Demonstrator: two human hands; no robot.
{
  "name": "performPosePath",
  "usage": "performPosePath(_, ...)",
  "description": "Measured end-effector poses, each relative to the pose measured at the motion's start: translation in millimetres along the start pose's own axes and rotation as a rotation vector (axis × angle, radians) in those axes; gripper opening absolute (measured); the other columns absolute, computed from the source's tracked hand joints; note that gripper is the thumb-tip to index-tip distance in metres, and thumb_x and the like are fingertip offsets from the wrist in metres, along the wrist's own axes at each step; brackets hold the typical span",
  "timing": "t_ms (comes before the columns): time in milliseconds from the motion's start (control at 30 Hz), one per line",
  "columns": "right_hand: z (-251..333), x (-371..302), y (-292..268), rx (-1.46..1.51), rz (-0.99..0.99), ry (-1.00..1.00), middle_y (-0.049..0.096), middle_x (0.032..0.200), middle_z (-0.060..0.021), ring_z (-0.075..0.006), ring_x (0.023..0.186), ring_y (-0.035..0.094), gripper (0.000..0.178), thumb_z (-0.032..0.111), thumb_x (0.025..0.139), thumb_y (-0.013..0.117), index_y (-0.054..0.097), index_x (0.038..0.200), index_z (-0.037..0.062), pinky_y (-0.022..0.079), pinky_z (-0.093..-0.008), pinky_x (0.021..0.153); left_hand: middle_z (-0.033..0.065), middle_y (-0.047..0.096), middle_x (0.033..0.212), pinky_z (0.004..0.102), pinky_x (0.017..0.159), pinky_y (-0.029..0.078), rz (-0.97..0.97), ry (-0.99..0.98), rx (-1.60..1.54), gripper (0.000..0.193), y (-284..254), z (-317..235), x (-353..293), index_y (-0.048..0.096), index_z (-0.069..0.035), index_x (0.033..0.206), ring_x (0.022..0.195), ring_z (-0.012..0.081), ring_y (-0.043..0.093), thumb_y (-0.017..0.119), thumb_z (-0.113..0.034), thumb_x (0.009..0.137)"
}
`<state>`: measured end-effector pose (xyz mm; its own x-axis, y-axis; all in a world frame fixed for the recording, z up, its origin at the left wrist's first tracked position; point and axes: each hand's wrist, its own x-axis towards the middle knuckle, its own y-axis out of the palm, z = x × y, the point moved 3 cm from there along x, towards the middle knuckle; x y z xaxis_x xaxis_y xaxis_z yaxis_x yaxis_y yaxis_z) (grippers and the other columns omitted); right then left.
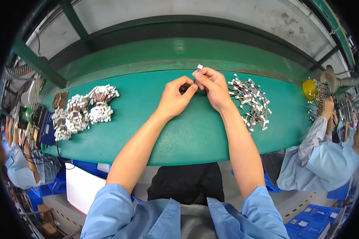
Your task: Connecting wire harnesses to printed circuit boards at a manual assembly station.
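Note:
Between my two hands, above the far middle of the green bench, is a short wire harness with a white connector (200, 67). My right hand (213, 87) pinches it just below the connector, which sticks up past the fingertips. My left hand (176, 95) has thumb and forefinger closed at the lower end of the same harness, and its fingertips hide that end. To the right lies a loose heap of similar wire harnesses (254, 101) with white connectors. At the left stand several bundles of harnesses (101, 111), their white connectors packed together.
The green bench top (187, 139) ends in a raised ledge at the back. A dark blue box (48, 129) with a black cable sits at its left end. Co-workers in blue sit at left (22, 169) and right (319, 167). A yellow round object (309, 90) stands far right.

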<state>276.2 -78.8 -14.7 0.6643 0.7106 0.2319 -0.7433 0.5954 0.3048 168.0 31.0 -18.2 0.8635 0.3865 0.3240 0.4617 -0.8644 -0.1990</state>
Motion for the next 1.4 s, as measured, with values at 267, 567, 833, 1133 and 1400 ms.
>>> performPosePath(267,-2,3,4,0.086,0.036,0.021,0.062,0.080,-0.0009,-0.0073,0.070,0.049,0.008,0.008,0.095,0.064,0.068,0.095,0.0016,0.040,-0.0192,0.065,0.0035,0.070,0.086,0.0226,0.071,0.045,0.011,0.001,-0.016,0.009,-5,2,-1,0.068,-0.002,0.096,0.076,0.0105,0.057,0.064,-0.009,0.094)
performPosePath(567,6,0,5,0.038,0.025,-0.014,0.062,0.083,-0.0018,-0.0074,0.071,0.050,0.006,0.008,0.092,0.070,0.066,0.089,0.0044,0.040,-0.0193,0.066,0.0051,0.071,0.084,0.0233,0.069,0.047,0.004,-0.025,-0.007,0.009,-4,-8,-3,0.069,-0.001,0.097,0.075,0.0123,0.059,0.064,-0.008,0.093)
performPosePath(833,9,-3,2,0.035,-0.024,-0.042,0.060,0.077,-0.0009,-0.0078,0.072,0.054,0.012,0.002,0.088,0.073,0.063,0.083,0.0056,0.044,-0.0203,0.066,0.0064,0.072,0.088,0.0220,0.068,0.046,0.052,-0.028,-0.018,0.011,4,-12,-2,0.069,-0.001,0.100,0.077,0.0116,0.061,0.062,-0.009,0.096)
performPosePath(1133,7,-2,2,0.013,0.026,-0.059,0.064,0.074,-0.0049,-0.0103,0.064,0.055,0.006,0.003,0.088,0.073,0.067,0.088,0.0008,0.046,-0.0218,0.058,0.0057,0.072,0.085,0.0240,0.070,0.049,0.010,0.001,-0.028,0.010,6,-9,0,0.068,-0.001,0.099,0.075,0.0125,0.062,0.062,-0.008,0.096)
performPosePath(1400,12,-2,6,0.024,0.058,0.004,0.071,0.090,-0.0073,-0.0086,0.071,0.055,0.003,0.003,0.090,0.070,0.071,0.091,0.0004,0.045,-0.0203,0.064,0.0051,0.071,0.084,0.0228,0.069,0.048,0.017,0.012,-0.084,0.008,2,-5,0,0.068,-0.002,0.097,0.074,0.0114,0.061,0.062,-0.007,0.096)
